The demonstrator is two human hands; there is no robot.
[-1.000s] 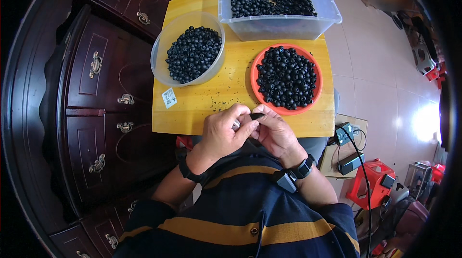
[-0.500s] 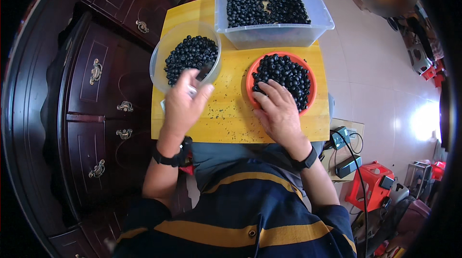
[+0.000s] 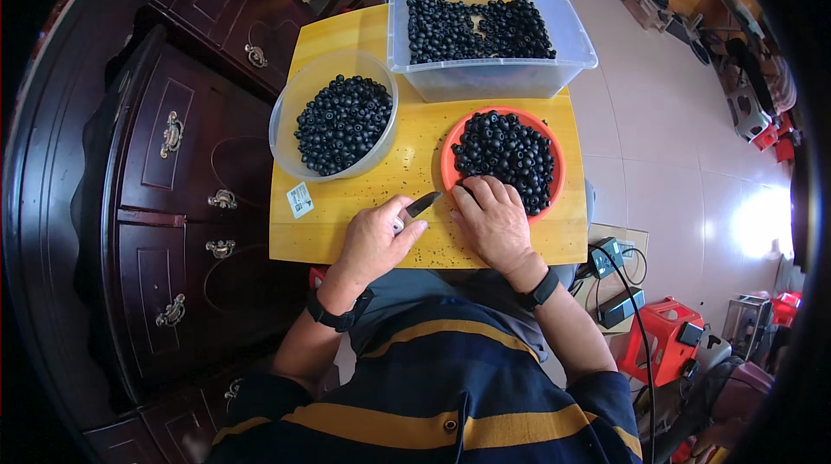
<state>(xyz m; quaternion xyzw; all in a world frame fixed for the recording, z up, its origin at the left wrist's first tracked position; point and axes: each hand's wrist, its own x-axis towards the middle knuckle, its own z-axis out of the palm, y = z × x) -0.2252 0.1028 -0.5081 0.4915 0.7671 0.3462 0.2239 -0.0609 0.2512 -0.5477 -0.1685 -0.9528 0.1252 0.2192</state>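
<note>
My left hand (image 3: 383,236) is closed around a small knife (image 3: 423,203) with a dark blade and a pale handle. Its tip points toward the orange-red bowl (image 3: 447,155), which is heaped with small black bead-like pieces (image 3: 506,152), round and some with a hole. Over that bowl's near rim lies my right hand (image 3: 495,220), its fingers bent together against the pieces; whatever is between the fingertips is hidden. A clear round tub (image 3: 286,109) of similar pieces stands at the left, and a large clear bin (image 3: 493,79) holding more is at the back.
Dark crumbs (image 3: 424,248) and a white label (image 3: 299,201) lie on the yellow table (image 3: 299,239). Dark wooden drawers (image 3: 190,144) rise close on the left. Cables, a power adapter (image 3: 621,304) and a red stool (image 3: 662,343) are at the lower right.
My left hand has come away from the round tub, moving right and nearer to me with the knife. My right hand has shifted slightly nearer, at the bowl's rim.
</note>
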